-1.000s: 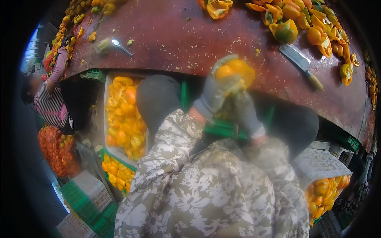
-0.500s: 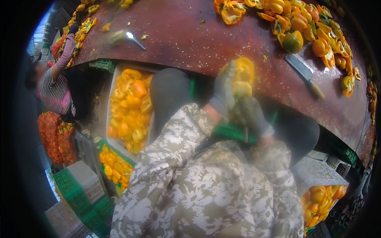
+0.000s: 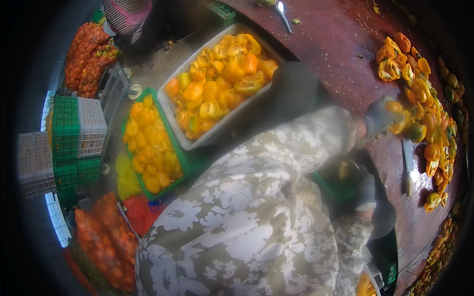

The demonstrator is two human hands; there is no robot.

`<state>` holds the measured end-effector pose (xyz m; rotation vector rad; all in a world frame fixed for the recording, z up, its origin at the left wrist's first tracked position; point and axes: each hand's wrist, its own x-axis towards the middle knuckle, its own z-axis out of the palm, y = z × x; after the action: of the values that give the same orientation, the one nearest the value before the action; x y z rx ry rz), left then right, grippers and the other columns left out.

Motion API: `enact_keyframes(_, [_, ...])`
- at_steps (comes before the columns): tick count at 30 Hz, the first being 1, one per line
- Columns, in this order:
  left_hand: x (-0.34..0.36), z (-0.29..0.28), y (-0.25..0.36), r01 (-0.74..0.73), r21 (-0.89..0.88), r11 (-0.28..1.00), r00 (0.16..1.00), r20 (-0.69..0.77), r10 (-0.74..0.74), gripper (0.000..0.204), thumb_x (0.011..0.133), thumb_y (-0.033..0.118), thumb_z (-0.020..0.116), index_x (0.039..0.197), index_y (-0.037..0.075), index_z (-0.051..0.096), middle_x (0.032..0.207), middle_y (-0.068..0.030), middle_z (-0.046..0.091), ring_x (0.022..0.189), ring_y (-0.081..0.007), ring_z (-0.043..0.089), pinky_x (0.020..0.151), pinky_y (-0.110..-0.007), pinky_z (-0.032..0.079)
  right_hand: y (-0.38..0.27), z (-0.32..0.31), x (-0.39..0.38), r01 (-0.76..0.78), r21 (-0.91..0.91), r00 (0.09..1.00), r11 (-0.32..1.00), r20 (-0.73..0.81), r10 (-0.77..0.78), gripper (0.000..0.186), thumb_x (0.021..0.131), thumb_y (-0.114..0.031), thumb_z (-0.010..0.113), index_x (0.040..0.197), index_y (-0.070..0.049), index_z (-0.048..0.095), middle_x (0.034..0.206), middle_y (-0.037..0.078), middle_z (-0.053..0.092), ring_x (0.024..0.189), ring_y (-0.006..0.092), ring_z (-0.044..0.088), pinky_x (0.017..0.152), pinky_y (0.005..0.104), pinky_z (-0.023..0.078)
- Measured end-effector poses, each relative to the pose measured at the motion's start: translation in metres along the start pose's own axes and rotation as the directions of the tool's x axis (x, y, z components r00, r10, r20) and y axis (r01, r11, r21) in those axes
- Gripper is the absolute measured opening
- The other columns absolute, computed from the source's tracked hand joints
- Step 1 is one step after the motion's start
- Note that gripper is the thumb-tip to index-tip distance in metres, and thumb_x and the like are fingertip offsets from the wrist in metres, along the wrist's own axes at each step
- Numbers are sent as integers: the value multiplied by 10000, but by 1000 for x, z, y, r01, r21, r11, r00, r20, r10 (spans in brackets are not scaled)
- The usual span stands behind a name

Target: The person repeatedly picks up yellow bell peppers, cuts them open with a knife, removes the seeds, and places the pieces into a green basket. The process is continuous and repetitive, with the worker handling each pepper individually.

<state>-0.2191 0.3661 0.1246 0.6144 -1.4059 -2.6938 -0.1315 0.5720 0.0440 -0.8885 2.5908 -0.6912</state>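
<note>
My left hand (image 3: pixel 379 117), in a grey glove, reaches over the red table to the near side of a pile of cut peppers. Its fingers are closed on a yellow pepper (image 3: pixel 396 120), blurred where it meets the pile. Low over my lap, below the table's edge, is my right hand (image 3: pixel 364 186), also gloved. Its fingers are dark and smeared, so I cannot make out whether they hold anything. A small brownish patch shows beside them. The cut pepper pile (image 3: pixel 428 116) is yellow and orange, mostly halves and hollowed pieces.
A cleaver (image 3: pixel 409 170) with a pale handle lies beside the pile. A spoon-like metal tool (image 3: pixel 284 17) rests farther off on the red table (image 3: pixel 335 49). To my left stand a white crate (image 3: pixel 174 129) and a green crate (image 3: pixel 178 157) of peppers, stacked crates (image 3: pixel 79 126) and red mesh sacks (image 3: pixel 85 54).
The view has swung, shifting the table to the right. My hands, together over my lap before, are apart: the left has reached to the pile, the right stays low.
</note>
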Motion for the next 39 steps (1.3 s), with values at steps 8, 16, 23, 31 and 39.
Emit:
enact_keyframes(8, [-150,-264,178,-432,898,86,71,-61,996,590,870,1,752,1391,-10,474,1266,-126,561,1085,-195,582,897,-313,530,36,-2,-8,-91,-147,989,985,-127,72,173,971,-217,550,1057,-91,632,826,200,665,702,406,639,635,505,505])
enact_keyframes(16, [-322,-609,44,651,726,224,276,-501,820,644,976,388,636,1428,-39,467,1394,-225,547,1251,-361,540,1071,-435,426,-51,-83,200,-28,16,825,999,-564,32,282,923,-303,629,1080,-72,662,886,205,694,818,394,678,724,455,542])
enact_keyframes(23, [-235,-441,136,-23,790,613,460,-536,708,508,1027,243,567,1454,-7,452,1419,-145,534,1269,-257,527,1088,-352,419,-89,-83,263,-193,-93,959,977,-231,167,407,882,-280,686,1210,-48,617,1167,191,647,1069,363,634,938,437,497])
enact_keyframes(31, [-70,-91,31,52,-301,952,990,-107,-88,495,1027,333,573,1415,44,470,1298,-141,605,1139,-260,618,1040,-398,475,-81,-28,157,-115,947,940,299,6,342,323,992,-285,636,1188,-28,635,979,-10,657,815,66,582,684,217,461])
enact_keyframes(39, [-21,-94,-53,266,-75,961,964,30,-265,328,1016,341,594,1216,82,578,1066,-58,669,963,-228,664,842,-432,567,-41,-22,83,57,752,946,657,-251,205,280,985,-204,537,1170,-42,672,900,94,683,746,227,666,632,354,501])
